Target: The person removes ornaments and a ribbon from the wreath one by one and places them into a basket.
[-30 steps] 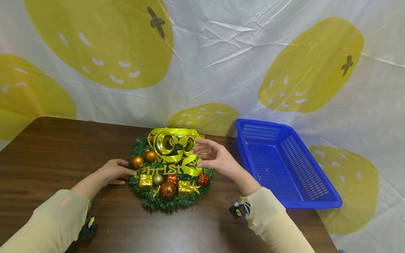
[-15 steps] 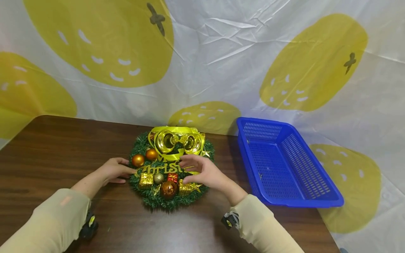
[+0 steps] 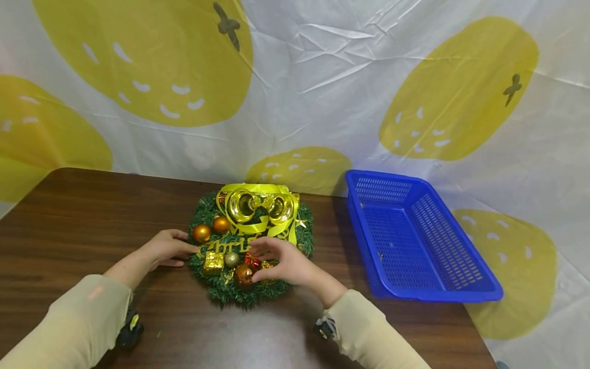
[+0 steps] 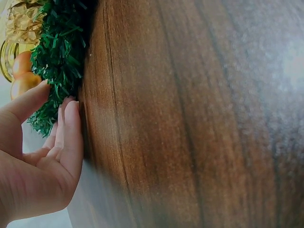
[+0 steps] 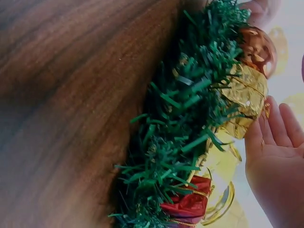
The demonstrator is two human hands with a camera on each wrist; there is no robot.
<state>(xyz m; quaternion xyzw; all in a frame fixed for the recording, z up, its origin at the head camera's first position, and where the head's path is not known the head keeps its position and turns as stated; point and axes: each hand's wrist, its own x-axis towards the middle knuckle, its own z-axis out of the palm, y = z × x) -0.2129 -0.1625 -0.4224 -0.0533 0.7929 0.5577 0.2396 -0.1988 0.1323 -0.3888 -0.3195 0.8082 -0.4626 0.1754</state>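
Note:
A round green tinsel Christmas wreath (image 3: 209,292) lies on the table, dressed with two gold bells (image 3: 240,205), yellow ribbon, orange baubles (image 3: 201,233), small foil gift boxes (image 3: 213,262) and gold lettering. My left hand (image 3: 159,250) holds the wreath's left edge; in the left wrist view its thumb is above the tinsel and its fingers lie against the side. Over the lower right part is my right hand (image 3: 288,264), its fingers loosely spread and bent, thumb tip right at the copper bauble (image 3: 244,275). It hides part of the lettering and a gold box (image 5: 247,95).
A blue perforated plastic basket (image 3: 375,287) stands to the right of the wreath. The brown wood-grain table (image 3: 106,215) meets a white cloth (image 3: 313,113) with yellow fruit prints behind it.
My right hand has moved left and nearer to me, from beside the bells and ribbon to the copper bauble. The left hand stays at the wreath's edge.

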